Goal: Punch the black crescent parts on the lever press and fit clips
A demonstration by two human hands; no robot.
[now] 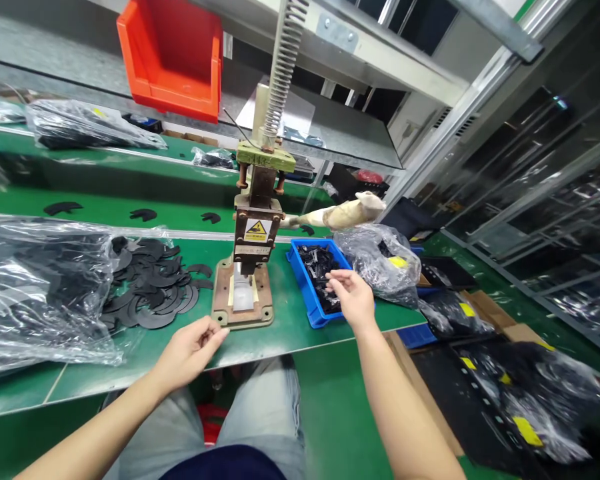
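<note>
A hand press (258,227) with a yellow warning label stands upright on the green bench, its wrapped lever pointing right. At the front left corner of its base rests my left hand (193,350), fingers curled and thumb along them; anything inside is hidden. My right hand (351,297) hovers over the right edge of a blue bin (316,317) filled with small black parts (320,267). Its thumb and fingertips are pinched together, and whatever they hold is too small to make out. Flat black curved pieces (155,287) lie piled left of the press.
Clear plastic bags with black parts lie at the left (40,293) and behind the bin (380,260). An orange bin (175,60) hangs above. Boxes and bagged parts (540,393) stand at the right. The bench's front edge runs just before my legs.
</note>
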